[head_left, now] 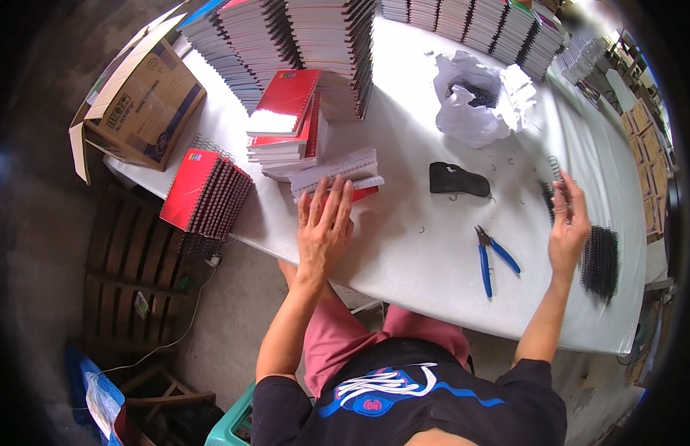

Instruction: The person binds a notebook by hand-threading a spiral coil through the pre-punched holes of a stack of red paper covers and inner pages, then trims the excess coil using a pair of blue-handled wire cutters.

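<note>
My left hand (324,227) lies with its fingers stretched out over a small red-covered notebook (367,193) near the table's front edge; its white, punched pages show above the fingertips. Out to the right, my right hand (570,227) pinches a dark spiral binding coil (556,171) that stands up from the fingers. A bundle of black coils (600,264) lies just beside that hand. Between my hands, blue-handled cutting pliers (493,260) rest with their jaws pointing away from me. Beyond them is a black, flat, sleeve-like piece (458,181); what it is I cannot tell.
Red notebooks (285,104) are piled behind my left hand, with tall spiral-bound stacks (330,52) farther back. More coil-bound red notebooks (192,189) sit at the left edge beside a cardboard box (148,104). A crumpled white bag (471,126) holds dark scraps; coil clippings dot the white table (404,260).
</note>
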The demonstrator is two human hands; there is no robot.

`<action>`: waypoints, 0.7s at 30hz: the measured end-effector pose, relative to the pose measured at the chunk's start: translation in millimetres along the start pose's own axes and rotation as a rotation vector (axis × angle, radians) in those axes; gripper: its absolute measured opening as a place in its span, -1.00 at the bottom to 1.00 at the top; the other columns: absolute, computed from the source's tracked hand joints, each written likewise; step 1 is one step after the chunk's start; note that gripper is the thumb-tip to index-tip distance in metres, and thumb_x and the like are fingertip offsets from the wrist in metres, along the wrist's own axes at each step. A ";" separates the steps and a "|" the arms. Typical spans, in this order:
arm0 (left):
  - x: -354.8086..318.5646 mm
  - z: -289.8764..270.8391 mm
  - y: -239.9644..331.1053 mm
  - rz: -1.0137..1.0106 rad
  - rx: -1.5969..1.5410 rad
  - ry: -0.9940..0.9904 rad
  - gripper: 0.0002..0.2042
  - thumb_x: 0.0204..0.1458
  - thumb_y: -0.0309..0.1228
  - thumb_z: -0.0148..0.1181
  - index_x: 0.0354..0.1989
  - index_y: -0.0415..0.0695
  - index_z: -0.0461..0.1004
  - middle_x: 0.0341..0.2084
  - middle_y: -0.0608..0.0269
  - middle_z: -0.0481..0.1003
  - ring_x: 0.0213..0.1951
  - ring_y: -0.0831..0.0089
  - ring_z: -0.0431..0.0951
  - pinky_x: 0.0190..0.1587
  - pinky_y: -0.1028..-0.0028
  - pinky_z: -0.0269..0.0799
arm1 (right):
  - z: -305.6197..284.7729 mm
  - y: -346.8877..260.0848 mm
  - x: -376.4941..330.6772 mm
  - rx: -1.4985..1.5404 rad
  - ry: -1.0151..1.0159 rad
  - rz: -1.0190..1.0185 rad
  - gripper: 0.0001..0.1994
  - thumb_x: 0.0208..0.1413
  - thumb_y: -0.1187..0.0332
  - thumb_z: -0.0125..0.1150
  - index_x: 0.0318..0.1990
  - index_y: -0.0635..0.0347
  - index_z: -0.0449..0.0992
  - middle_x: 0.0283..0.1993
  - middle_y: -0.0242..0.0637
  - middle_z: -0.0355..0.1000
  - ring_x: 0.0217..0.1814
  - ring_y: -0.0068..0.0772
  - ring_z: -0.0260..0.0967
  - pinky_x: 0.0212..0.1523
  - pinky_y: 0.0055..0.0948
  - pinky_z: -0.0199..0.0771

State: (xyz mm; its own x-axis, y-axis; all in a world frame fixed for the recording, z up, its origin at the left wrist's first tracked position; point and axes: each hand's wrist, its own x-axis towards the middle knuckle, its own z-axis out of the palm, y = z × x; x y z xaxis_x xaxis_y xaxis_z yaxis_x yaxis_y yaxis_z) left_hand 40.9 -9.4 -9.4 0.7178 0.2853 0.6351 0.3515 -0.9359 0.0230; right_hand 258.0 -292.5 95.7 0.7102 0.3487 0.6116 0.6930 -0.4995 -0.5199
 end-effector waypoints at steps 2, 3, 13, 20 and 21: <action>-5.5 0.6 -1.4 0.020 0.044 -0.009 -0.47 -0.07 -0.49 0.08 0.19 -0.04 0.29 0.18 0.26 0.28 0.24 0.25 0.22 0.30 0.18 -0.04 | 14.0 -16.5 -4.9 0.109 -0.017 -0.029 -0.73 0.17 0.47 0.06 0.03 0.14 0.47 -0.18 -0.29 0.45 -0.17 -0.50 0.41 -0.16 -0.51 0.39; -7.3 0.4 -2.1 0.032 0.065 -0.015 -0.47 -0.06 -0.47 0.07 0.20 -0.04 0.29 0.19 0.26 0.27 0.24 0.25 0.22 0.31 0.18 -0.06 | 19.3 -22.2 -7.5 0.163 -0.025 -0.042 -0.73 0.17 0.47 0.07 0.02 0.14 0.47 -0.18 -0.29 0.46 -0.17 -0.51 0.40 -0.16 -0.51 0.39; -4.2 -9.2 -4.3 0.039 0.097 -0.174 -0.40 -0.02 -0.36 0.10 0.28 0.01 0.17 0.27 0.29 0.15 0.30 0.34 0.11 0.35 0.23 -0.19 | 27.6 -36.3 -15.6 0.326 -0.134 -0.028 -0.74 0.11 0.51 0.13 -0.02 0.19 0.49 -0.21 -0.31 0.46 -0.21 -0.55 0.39 -0.21 -0.59 0.34; -11.4 -11.4 -1.5 0.059 0.144 -0.210 -0.40 -0.01 -0.32 0.12 0.28 0.04 0.16 0.28 0.34 0.13 0.30 0.39 0.10 0.35 0.21 -0.21 | 34.6 -53.7 -16.6 0.465 -0.251 -0.014 -0.74 0.09 0.54 0.13 -0.04 0.22 0.48 -0.19 -0.31 0.46 -0.24 -0.56 0.36 -0.23 -0.60 0.35; -12.5 -11.6 -0.3 0.062 0.145 -0.210 -0.40 -0.01 -0.31 0.12 0.28 0.04 0.16 0.28 0.34 0.12 0.31 0.39 0.10 0.35 0.20 -0.22 | 38.0 -57.5 -16.5 0.502 -0.310 -0.004 -0.74 0.08 0.55 0.12 -0.04 0.22 0.48 -0.18 -0.31 0.46 -0.25 -0.56 0.36 -0.24 -0.61 0.35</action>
State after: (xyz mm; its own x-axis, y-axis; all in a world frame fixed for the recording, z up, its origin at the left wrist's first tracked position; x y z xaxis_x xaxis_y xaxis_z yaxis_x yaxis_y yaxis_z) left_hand 24.8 -15.1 -8.4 0.8445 0.2787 0.4573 0.3743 -0.9179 -0.1317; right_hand 211.2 -239.4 92.8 0.6581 0.6031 0.4508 0.6161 -0.0871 -0.7829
